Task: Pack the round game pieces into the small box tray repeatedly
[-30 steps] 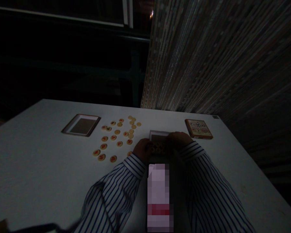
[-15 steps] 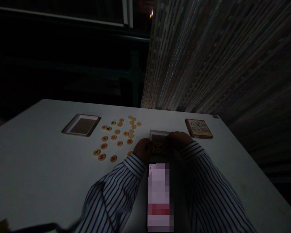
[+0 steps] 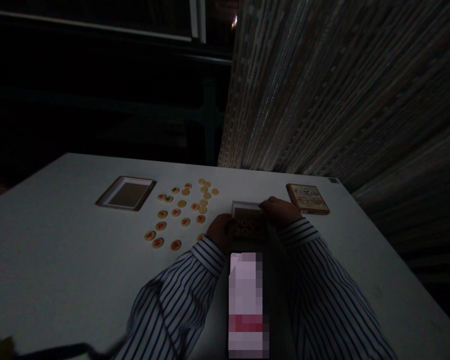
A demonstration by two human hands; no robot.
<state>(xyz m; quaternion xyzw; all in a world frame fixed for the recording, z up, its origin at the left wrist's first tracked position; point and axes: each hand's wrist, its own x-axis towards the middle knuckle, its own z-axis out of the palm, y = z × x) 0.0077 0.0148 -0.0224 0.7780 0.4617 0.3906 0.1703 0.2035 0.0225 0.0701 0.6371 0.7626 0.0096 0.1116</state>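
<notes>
A small open box [image 3: 246, 204] with a pale inner wall sits before me, several round Chinese chess pieces [image 3: 243, 231] dimly visible in its near part. My left hand [image 3: 221, 231] is closed on the box's left side, its fingertips in shadow. At the right side, my right hand [image 3: 282, 212] grips the box's upper right edge with thumb and fingers. Left of the box, several loose wooden pieces [image 3: 185, 222] lie scattered, some with red or black characters up, others blank side up.
On the white table [image 3: 78, 280], an open tray-like box lid [image 3: 110, 204] lies at the far left. A closed printed box [image 3: 308, 199] rests at the far right. A lit phone [image 3: 245, 300] lies between my forearms. A string curtain [image 3: 277, 90] hangs behind the table.
My right hand has shifted slightly up and outward along the box's right side, uncovering more of the corner. My left hand stays on its side.
</notes>
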